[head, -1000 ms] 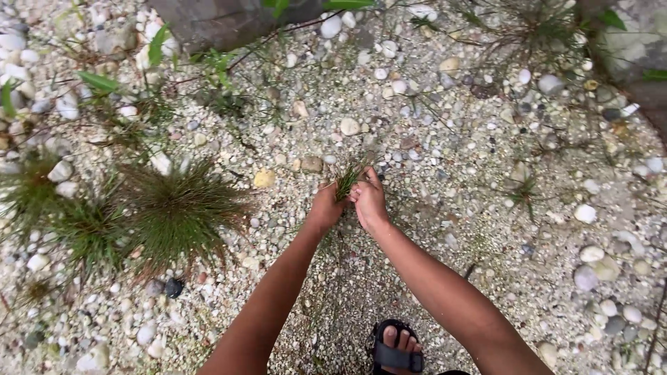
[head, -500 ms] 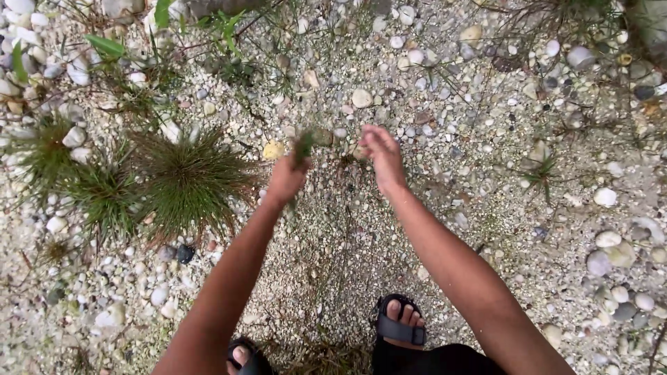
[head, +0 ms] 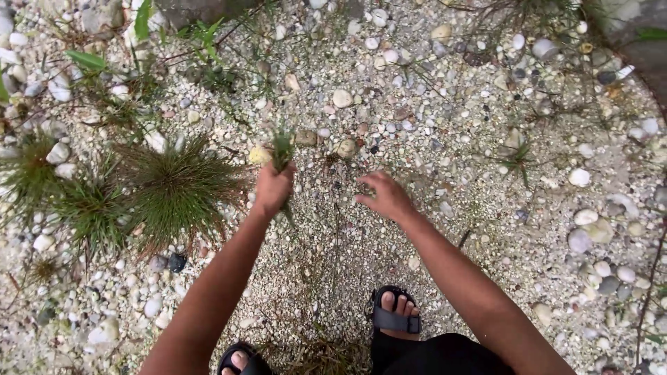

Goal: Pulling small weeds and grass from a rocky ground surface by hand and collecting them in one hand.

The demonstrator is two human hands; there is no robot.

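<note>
Head view: gravel ground (head: 445, 173) is lying under both hands, pebbles scattered across it
Left hand (head: 272, 189): fingers are closing in a fist round a small weed tuft (head: 282, 149), lifted clear of the gravel
Weed tuft: its long axis is running near upright in the fist, green blades pointing up and away, a thin root end trailing below
Right hand (head: 386, 196): fingers are spreading loose, hovering just above the gravel, holding nothing
Doing it well: gripping low by the base is probably keeping the roots whole
Surroundings: grass clumps (head: 174, 191) are growing left; sandalled feet (head: 393, 314) are standing below
</note>
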